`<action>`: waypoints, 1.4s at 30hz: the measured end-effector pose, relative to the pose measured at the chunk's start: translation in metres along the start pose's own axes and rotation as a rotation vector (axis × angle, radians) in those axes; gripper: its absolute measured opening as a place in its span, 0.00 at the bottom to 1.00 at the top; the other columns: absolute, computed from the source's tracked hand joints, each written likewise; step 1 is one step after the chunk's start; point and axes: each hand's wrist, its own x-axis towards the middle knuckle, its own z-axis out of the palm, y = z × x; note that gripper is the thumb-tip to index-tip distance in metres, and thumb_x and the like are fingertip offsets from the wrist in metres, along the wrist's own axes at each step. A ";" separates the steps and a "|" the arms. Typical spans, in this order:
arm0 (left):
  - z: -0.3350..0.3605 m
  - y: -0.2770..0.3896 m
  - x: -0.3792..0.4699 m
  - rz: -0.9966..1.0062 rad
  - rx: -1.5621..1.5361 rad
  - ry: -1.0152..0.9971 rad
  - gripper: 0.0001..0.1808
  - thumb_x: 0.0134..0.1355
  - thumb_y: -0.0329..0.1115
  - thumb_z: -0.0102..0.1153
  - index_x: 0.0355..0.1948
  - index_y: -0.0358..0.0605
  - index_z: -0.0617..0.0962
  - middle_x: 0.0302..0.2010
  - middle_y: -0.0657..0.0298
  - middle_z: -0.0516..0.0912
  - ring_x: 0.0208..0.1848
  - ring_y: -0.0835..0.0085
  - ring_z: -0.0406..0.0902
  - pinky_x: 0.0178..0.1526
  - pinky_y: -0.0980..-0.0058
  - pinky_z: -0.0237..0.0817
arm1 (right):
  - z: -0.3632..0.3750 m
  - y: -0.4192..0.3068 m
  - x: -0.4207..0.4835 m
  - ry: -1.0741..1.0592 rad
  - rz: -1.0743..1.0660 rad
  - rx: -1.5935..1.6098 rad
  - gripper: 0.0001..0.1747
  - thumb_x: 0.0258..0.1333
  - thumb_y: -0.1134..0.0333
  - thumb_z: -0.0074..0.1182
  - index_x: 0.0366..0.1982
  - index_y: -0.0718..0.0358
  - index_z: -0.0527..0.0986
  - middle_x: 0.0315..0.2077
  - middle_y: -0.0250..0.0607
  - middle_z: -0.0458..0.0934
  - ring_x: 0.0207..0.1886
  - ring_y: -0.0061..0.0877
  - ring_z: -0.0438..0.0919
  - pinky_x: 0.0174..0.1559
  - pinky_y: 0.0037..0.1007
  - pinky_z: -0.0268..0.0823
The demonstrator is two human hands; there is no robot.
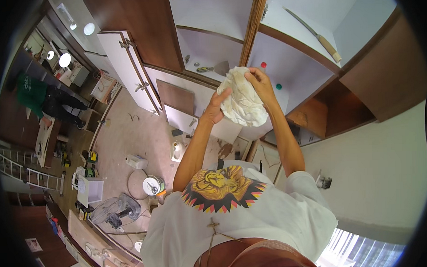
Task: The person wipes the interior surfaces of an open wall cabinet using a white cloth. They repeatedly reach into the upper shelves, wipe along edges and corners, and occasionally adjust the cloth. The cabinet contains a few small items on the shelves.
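Between both hands, in front of the open cabinet, is a crumpled white cloth (243, 100) with brownish stains. My left hand (216, 107) grips its left edge, thumb laid over the front. At the upper right edge, my right hand (260, 83) pinches the fabric between thumb and fingers. Behind the cloth, a putty knife (220, 68) lies on a cabinet shelf, its blade partly covered by the cloth. A bottle with a red cap (263, 65) stands just beyond my right hand, mostly hidden. Near my right wrist sits a green cap (279, 86).
A handsaw (314, 34) with a wooden handle lies on the upper right shelf. Cabinet doors (130, 69) stand at the left. On the floor are plastic jugs (136, 161), a tub with scissors on its lid (153, 185) and a fan (115, 211). Another person (46, 93) is at far left by a stepladder (31, 171).
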 end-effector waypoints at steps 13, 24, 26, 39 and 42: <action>0.133 0.124 0.107 1.024 1.464 0.525 0.13 0.66 0.36 0.63 0.46 0.37 0.85 0.43 0.58 0.86 0.44 0.59 0.83 0.49 0.64 0.74 | -0.091 -0.123 0.015 0.518 -0.787 -0.592 0.06 0.67 0.74 0.59 0.44 0.64 0.82 0.39 0.37 0.81 0.39 0.22 0.79 0.43 0.26 0.72; 0.129 0.100 0.222 1.340 1.626 0.583 0.11 0.63 0.34 0.64 0.45 0.44 0.84 0.49 0.56 0.81 0.49 0.53 0.80 0.50 0.57 0.73 | -0.146 -0.134 0.091 0.627 -1.190 -1.009 0.05 0.60 0.76 0.63 0.38 0.60 0.84 0.33 0.35 0.84 0.31 0.26 0.82 0.36 0.28 0.73; 0.111 0.081 0.210 1.165 1.652 0.475 0.13 0.65 0.34 0.62 0.50 0.45 0.84 0.49 0.52 0.82 0.50 0.50 0.80 0.54 0.58 0.72 | -0.144 -0.134 0.094 0.726 -1.143 -1.033 0.05 0.59 0.74 0.64 0.37 0.59 0.84 0.30 0.33 0.84 0.29 0.27 0.82 0.34 0.28 0.72; 0.132 0.105 0.213 1.201 1.668 0.491 0.12 0.68 0.35 0.61 0.48 0.40 0.83 0.43 0.50 0.86 0.46 0.48 0.83 0.48 0.59 0.75 | -0.146 -0.129 0.094 0.721 -1.130 -1.006 0.04 0.59 0.72 0.65 0.36 0.56 0.85 0.30 0.31 0.85 0.29 0.26 0.83 0.31 0.27 0.71; 0.101 0.074 0.204 1.011 1.697 0.504 0.12 0.68 0.36 0.60 0.48 0.41 0.83 0.40 0.48 0.86 0.43 0.46 0.84 0.45 0.58 0.75 | -0.145 -0.129 0.099 0.754 -1.146 -1.034 0.04 0.58 0.73 0.65 0.35 0.56 0.85 0.29 0.30 0.85 0.28 0.26 0.82 0.30 0.28 0.70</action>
